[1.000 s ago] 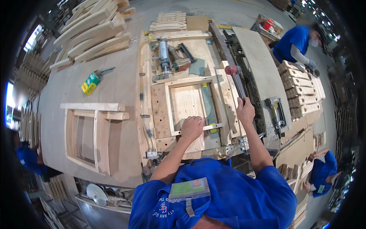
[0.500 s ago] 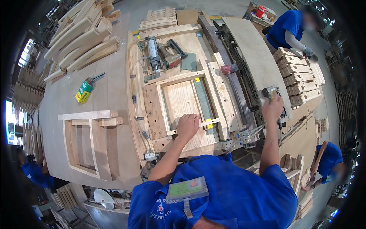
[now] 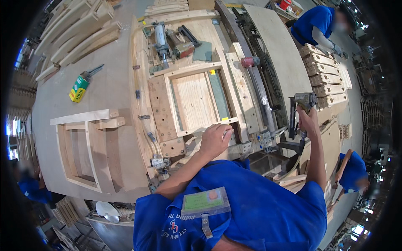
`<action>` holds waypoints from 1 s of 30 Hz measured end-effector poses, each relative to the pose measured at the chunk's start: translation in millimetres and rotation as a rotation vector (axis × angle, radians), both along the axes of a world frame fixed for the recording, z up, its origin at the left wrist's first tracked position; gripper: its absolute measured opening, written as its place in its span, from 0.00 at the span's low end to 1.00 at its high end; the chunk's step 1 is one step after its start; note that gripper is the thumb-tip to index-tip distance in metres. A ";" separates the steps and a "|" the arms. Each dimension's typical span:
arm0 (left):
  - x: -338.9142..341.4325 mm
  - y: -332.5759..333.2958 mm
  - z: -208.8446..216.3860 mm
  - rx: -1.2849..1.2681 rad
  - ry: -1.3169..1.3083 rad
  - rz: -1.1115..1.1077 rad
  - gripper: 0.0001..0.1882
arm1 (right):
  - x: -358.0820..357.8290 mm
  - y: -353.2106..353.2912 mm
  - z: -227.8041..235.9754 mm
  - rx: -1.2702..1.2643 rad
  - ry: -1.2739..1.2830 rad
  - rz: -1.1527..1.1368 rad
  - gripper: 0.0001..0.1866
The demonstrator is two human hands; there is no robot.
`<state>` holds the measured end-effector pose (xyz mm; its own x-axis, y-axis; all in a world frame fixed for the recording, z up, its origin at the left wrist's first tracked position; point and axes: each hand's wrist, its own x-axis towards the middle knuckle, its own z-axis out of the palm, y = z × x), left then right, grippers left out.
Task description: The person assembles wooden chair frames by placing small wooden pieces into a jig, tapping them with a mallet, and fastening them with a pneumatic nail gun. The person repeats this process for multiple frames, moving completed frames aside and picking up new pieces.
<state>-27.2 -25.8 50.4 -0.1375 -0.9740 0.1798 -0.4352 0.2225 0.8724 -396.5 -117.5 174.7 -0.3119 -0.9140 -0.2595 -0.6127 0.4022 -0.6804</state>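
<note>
My left hand (image 3: 214, 139) rests on the near rail of a pale wooden frame (image 3: 197, 99) clamped in a jig (image 3: 161, 108) on the workbench. Its fingers are curled over the rail's edge. My right hand (image 3: 307, 122) is off to the right of the jig, closed around the grip of a grey pneumatic nail gun (image 3: 298, 109) held upright beside the bench edge. A red-headed clamp lever (image 3: 250, 62) lies along the jig's right side.
An assembled wooden frame (image 3: 86, 148) lies on the bench at left, with a green and yellow box (image 3: 78, 88) behind it. Curved wooden parts (image 3: 79, 31) are stacked at the back left. A person in blue (image 3: 316, 27) works by stacked slats (image 3: 326, 77) at right; another person (image 3: 354, 171) crouches lower right.
My right hand left the red-headed clamp lever, swung out to the right and took hold of the nail gun. My left hand stayed on the frame's near rail.
</note>
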 end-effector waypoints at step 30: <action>-61.5 -38.4 -25.4 0.769 0.325 -0.112 0.22 | 172.4 20.9 -54.8 0.230 -0.206 0.270 0.18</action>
